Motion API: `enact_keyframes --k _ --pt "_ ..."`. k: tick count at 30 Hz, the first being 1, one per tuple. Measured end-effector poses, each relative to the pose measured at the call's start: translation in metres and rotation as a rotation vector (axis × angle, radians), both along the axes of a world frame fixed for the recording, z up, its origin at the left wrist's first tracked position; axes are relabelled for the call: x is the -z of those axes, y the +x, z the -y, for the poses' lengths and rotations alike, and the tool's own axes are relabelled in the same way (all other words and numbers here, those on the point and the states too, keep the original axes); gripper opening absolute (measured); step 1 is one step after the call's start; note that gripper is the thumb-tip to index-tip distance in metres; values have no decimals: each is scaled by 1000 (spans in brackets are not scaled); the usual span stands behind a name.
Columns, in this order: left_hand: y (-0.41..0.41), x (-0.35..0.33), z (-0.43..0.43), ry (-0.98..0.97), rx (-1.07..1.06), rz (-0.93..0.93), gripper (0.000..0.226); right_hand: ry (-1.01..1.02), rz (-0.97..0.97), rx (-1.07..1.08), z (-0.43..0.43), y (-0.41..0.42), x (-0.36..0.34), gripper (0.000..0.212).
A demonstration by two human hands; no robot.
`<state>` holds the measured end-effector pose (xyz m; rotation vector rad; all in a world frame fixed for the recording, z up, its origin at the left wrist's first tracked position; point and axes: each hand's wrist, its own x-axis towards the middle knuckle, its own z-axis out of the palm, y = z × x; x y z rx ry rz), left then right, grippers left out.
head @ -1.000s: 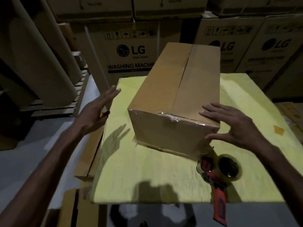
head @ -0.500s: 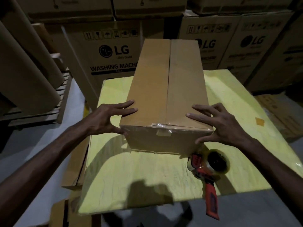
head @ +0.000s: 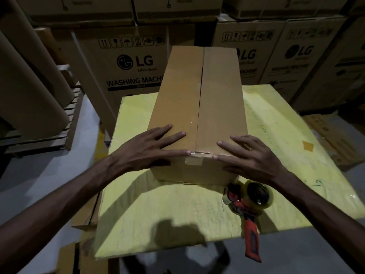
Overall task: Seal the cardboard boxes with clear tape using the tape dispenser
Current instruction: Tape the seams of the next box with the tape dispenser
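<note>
LG cartons (head: 130, 62) are stacked in a wall well beyond both hands, and brown rolls (head: 29, 86) lean far out past the left hand (head: 146, 153). A yellow table (head: 158, 210) spreads beneath both forearms.

On it stands 1 long box (head: 177, 99), its near end under the hands and its length running away from the fingertips. Its 2 top flaps are closed, and the seam between them passes through the gap between the hands.

The left hand lies flat on the left flap, fingers straight and spread, the thumb along the near top edge; it grasps nothing. The right hand (head: 254, 159) lies flat on the right flap in the same way, fingers splayed, thumb on the near edge, holding nothing.

The dispenser (head: 248, 200) lies on the table just under the right wrist, close to the box's near corner, untouched by either hand. Its red handle points back towards the person and overhangs the table edge.

A tape strip (head: 194, 160) folds over the box's near edge between the 2 thumbs.
</note>
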<state>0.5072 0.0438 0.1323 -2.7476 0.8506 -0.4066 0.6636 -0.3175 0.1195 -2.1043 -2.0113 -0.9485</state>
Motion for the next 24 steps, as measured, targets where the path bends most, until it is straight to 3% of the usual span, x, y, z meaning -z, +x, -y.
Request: enact_keyframes --k 7,11,14,17,20,22,24 --pt "-10 13 32 87 -17 202 53 13 119 -35 9 -1 7 52" --pt "-10 12 29 75 -17 198 52 -20 103 -39 5 0 -1 47" --pt "-13 9 29 76 -47 111 55 -7 -77 -37 4 -6 1 39" --pt "-16 0 34 30 -57 -8 46 148 -380 13 -9 -31 2 42" --pt "-17 -8 36 -102 -73 -128 44 288 -642 203 -35 -53 -11 58" --pt "-16 -11 39 -311 -85 -240 49 290 -626 322 -48 -59 -19 58" --pt "-14 -16 41 -643 -108 -305 41 254 -549 390 -59 -60 -20 55"
